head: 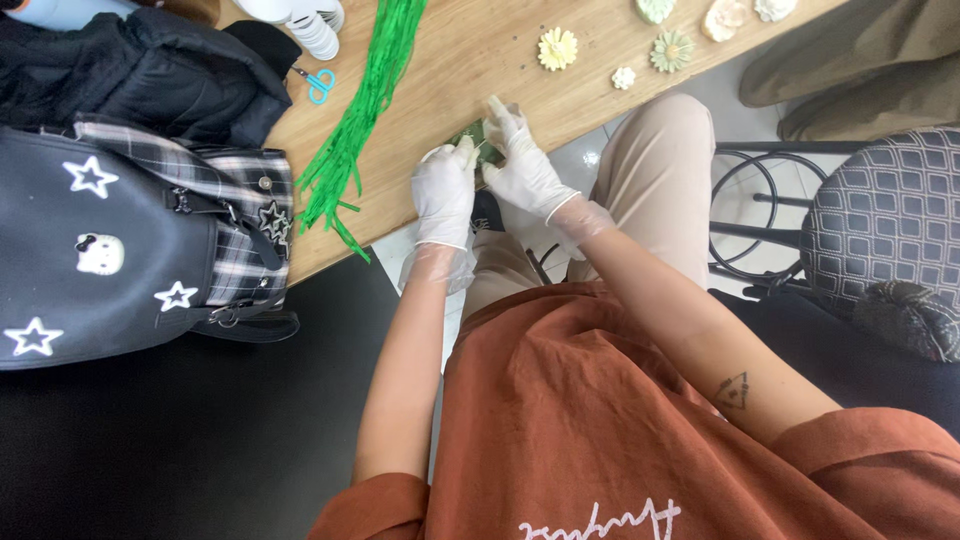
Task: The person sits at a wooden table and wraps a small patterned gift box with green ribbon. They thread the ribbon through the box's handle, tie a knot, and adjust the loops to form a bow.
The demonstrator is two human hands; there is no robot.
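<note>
Both my hands wear thin white gloves and meet at the near edge of the wooden table (470,60). My left hand (445,190) and my right hand (522,165) pinch a small dark green piece (478,138) between their fingertips. Most of that piece is hidden by the fingers. A long bundle of bright green paper strips (360,110) lies on the table just left of my left hand.
Small blue scissors (320,85) and a stack of white cups (315,25) lie at the back. Several pale paper flowers (558,48) sit at the far right. A black backpack with stars (100,250) and a dark jacket (140,70) fill the left. A patterned stool (880,210) stands to the right.
</note>
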